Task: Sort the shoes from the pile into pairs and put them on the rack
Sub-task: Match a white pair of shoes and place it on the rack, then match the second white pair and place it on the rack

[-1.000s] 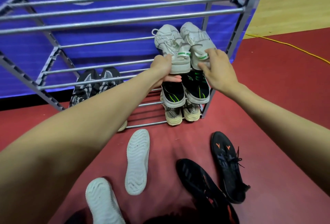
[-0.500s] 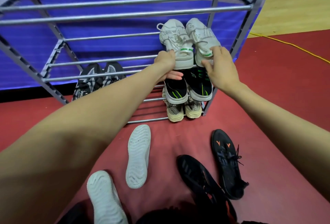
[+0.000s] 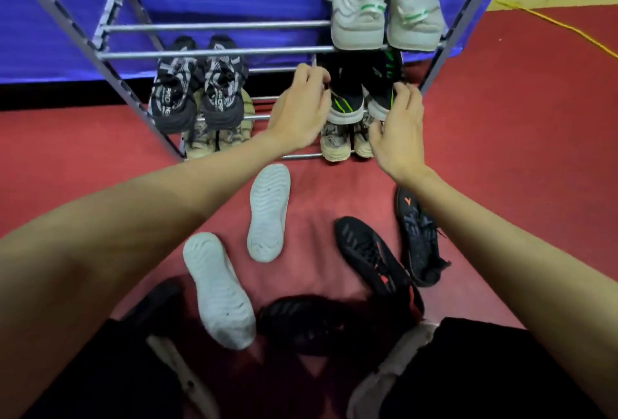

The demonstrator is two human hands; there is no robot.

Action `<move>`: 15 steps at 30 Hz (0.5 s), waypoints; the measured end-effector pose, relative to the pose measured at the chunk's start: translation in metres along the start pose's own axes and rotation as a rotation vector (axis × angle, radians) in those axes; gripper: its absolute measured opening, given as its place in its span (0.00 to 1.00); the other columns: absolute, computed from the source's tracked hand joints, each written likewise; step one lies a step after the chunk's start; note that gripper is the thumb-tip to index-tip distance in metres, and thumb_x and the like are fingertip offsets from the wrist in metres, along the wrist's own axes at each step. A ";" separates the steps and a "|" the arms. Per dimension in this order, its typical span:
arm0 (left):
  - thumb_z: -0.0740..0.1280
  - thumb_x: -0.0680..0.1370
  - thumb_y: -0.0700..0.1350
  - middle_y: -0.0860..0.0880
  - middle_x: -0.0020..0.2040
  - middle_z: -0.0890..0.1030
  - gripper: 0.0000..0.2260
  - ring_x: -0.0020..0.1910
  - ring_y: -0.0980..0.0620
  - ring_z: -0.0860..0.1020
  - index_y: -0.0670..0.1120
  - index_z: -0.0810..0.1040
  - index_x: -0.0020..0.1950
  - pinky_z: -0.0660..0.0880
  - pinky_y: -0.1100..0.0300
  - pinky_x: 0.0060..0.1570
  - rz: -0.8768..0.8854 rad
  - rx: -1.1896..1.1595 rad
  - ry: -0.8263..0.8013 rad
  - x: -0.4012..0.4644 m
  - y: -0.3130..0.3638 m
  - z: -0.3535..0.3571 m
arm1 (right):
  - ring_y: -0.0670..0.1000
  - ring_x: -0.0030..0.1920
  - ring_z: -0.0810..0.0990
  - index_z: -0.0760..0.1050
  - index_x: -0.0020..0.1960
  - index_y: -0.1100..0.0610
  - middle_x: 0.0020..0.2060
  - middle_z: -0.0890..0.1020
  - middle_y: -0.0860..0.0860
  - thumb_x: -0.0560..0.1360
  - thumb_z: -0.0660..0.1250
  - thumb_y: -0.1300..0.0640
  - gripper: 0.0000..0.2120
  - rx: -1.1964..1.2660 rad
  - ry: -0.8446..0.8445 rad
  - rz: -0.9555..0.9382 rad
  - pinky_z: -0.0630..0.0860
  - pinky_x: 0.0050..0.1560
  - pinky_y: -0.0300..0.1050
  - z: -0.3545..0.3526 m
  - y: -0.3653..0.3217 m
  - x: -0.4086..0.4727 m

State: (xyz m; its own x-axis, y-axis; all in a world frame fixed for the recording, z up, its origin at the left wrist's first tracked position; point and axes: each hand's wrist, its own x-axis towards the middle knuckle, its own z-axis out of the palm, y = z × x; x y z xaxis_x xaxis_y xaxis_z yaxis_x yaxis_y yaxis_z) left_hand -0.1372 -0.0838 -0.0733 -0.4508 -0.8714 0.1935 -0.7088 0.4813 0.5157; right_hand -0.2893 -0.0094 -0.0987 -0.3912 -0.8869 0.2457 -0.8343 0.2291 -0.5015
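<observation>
Both hands now off the white mesh sneakers with green heel stripes, dropped a tier from a second ago. Left resting side by side, heels outward, on the upper bars of the grey metal-tube rack, far right: that pair counts as placed. Left hand loosely curled, fingertips just touching the heel of the black knit shoes with lime-green streaks one tier below; right hand half-open, fingers bent against the other heel, clamping nothing. Probably straightening that pair. Beneath, beige trainers on the lowest bars; further left, black-and-white patterned sneakers above another tan pair. Still waiting on the red floor: two white shoes lying sole-up and two black lace-up shoes with orange marks, close together, easily matched next.
</observation>
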 end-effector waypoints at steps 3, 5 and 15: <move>0.59 0.77 0.43 0.41 0.59 0.72 0.14 0.50 0.39 0.78 0.42 0.71 0.62 0.74 0.46 0.54 -0.036 0.004 -0.140 -0.049 -0.038 0.015 | 0.64 0.66 0.66 0.61 0.69 0.67 0.65 0.67 0.64 0.72 0.63 0.63 0.28 -0.017 -0.185 0.017 0.63 0.68 0.53 0.022 0.004 -0.048; 0.59 0.76 0.42 0.41 0.59 0.73 0.15 0.52 0.40 0.77 0.42 0.72 0.62 0.73 0.48 0.57 -0.132 0.004 -0.216 -0.081 -0.062 0.020 | 0.65 0.65 0.66 0.60 0.69 0.67 0.64 0.66 0.65 0.73 0.64 0.63 0.28 -0.043 -0.347 0.055 0.63 0.68 0.54 0.038 0.005 -0.082; 0.61 0.75 0.38 0.40 0.61 0.73 0.15 0.56 0.39 0.77 0.41 0.74 0.61 0.73 0.50 0.59 -0.533 0.022 -0.372 -0.180 -0.159 0.019 | 0.63 0.65 0.68 0.63 0.65 0.66 0.63 0.68 0.63 0.73 0.64 0.62 0.23 -0.032 -0.822 0.097 0.65 0.68 0.52 0.130 -0.016 -0.176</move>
State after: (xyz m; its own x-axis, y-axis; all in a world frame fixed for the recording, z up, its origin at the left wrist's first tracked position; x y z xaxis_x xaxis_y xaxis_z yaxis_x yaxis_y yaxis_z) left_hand 0.0461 -0.0016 -0.2058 -0.1897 -0.9018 -0.3884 -0.8964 -0.0024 0.4433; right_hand -0.1569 0.0905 -0.2419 -0.0634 -0.8702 -0.4885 -0.8269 0.3198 -0.4625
